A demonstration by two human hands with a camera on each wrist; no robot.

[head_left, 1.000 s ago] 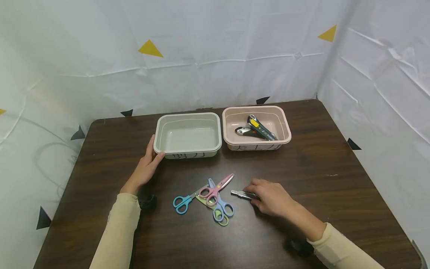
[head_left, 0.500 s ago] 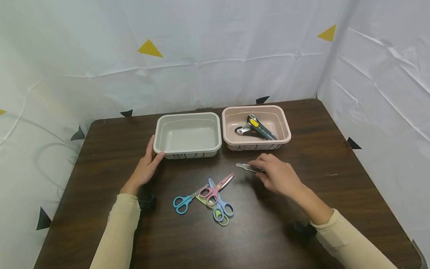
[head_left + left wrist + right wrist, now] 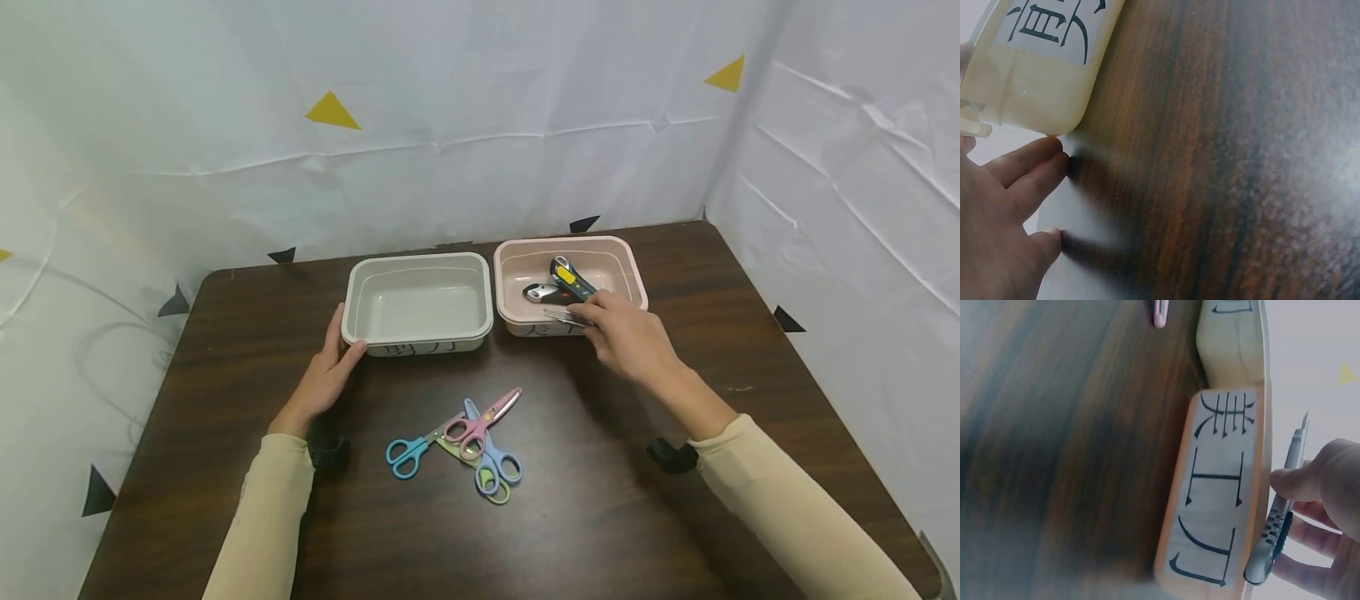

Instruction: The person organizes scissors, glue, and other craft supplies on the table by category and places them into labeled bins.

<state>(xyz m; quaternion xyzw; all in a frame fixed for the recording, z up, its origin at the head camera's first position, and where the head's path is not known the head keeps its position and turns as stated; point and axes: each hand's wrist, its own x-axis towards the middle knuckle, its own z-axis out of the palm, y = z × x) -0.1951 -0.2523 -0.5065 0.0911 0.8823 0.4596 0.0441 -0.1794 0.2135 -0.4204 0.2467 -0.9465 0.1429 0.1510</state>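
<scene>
My right hand [image 3: 633, 342] pinches a slim silver utility knife [image 3: 567, 317] between thumb and fingers, over the front rim of the pink bin [image 3: 513, 315]. In the right wrist view the utility knife [image 3: 1262, 557] has its pointed tip sticking out past the thumb. Inside the pink bin lie a dark utility knife with a yellow slider [image 3: 567, 278] and a black cutter with a silver head [image 3: 538, 292]. My left hand [image 3: 322, 375] rests at the near left corner of the bare grey bin [image 3: 420, 342], thumb at its rim and fingers along its side.
Several scissors lie in a heap mid-table: pink [image 3: 497, 410], light blue [image 3: 491, 452], teal [image 3: 422, 444] and green [image 3: 453, 448]. Both bins carry labels on their fronts and stand side by side near the table's back edge. White sheeting [image 3: 450, 167] rises behind and beside the table [image 3: 570, 533].
My right hand has carried the silver utility knife from beside the scissors, away from the body, to the pink bin's front rim. The left hand has stayed at the grey bin.
</scene>
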